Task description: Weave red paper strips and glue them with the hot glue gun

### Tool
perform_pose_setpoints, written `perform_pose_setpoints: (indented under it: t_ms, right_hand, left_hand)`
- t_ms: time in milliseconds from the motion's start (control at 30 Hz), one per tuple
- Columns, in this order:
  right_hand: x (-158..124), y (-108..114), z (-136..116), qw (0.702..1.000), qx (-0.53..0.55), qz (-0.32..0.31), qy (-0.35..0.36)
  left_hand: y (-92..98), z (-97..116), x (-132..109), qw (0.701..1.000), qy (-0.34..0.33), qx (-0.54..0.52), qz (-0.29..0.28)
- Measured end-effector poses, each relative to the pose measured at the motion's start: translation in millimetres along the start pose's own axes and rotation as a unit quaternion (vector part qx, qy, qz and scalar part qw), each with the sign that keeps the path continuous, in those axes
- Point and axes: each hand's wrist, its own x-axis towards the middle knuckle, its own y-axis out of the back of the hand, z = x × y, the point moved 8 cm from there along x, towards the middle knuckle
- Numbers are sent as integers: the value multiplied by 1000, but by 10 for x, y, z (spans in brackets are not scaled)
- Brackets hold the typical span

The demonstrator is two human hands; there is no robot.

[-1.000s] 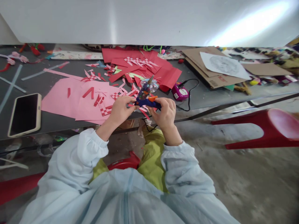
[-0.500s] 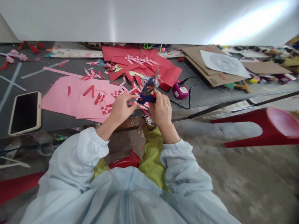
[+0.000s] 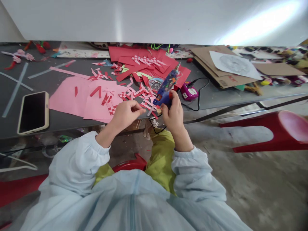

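Observation:
My right hand [image 3: 175, 114] is wrapped round the handle of a blue glue gun [image 3: 166, 86], its metal nozzle pointing up and away over the table. To its left, my left hand [image 3: 127, 116] is closed in a pinch just above the table's front edge, apart from the gun. Whatever its fingertips hold, if anything, is too small to make out. Red and pink paper strips [image 3: 143, 93] lie scattered beyond both hands. A red-and-pink checkered woven piece [image 3: 111, 109] rests on the pink paper sheets [image 3: 69, 91] beside my left hand.
A phone [image 3: 33, 112] lies at the left. Red paper sheets [image 3: 134, 69] are stacked at the back. Near the glue gun sits a purple box [image 3: 189, 91] with a black cord [image 3: 199, 99]. Cardboard sheets [image 3: 211, 70] lie farther right, and a red stool [image 3: 269, 131] stands by the table.
My right hand has moved right with the glue gun, away from my left hand. My left fingers have come off the gun and pinch together. The view has shifted slightly.

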Motion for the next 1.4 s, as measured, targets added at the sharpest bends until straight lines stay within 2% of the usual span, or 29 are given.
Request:
perform_pose_setpoints:
  t_ms: [100, 233, 333, 400, 467, 567, 700, 933, 1133, 1267, 1400]
  right_hand:
    - [-18, 23, 20, 999, 41, -15, -17]
    - [13, 14, 59, 991, 119, -44, -42]
    - [56, -83, 46, 968, 218, -99, -74]
    - [81, -157, -20, 938, 302, -137, -101]
    - [116, -171, -109, 910, 369, -140, -130]
    - [156, -165, -255, 873, 432, -135, -180]
    - [182, -224, -413, 819, 502, -159, -230]
    - [259, -497, -452, 749, 550, -247, -274]
    - [262, -651, -443, 690, 585, -302, -301]
    - [201, -672, -392, 669, 588, -317, -327]
    - [160, -649, -401, 660, 584, -328, -341]
  left_hand:
    - [-110, 130, -167, 995, -35, 81, -49]
    - [-271, 209, -384, 970, -84, 192, -121]
    - [-304, 217, -520, 949, -117, 254, -147]
    - [-275, 219, -595, 938, -135, 285, -147]
    - [-217, 220, -657, 926, -152, 319, -135]
    - [-105, 215, -729, 906, -172, 373, -99]
    - [55, 182, -794, 892, -180, 412, -44]
    - [343, 73, -832, 891, -136, 432, 14]
    - [595, -7, -780, 893, -83, 441, 40]
    - [769, -57, -733, 888, -35, 455, 60]
    - [818, -118, -652, 881, 23, 472, 22]
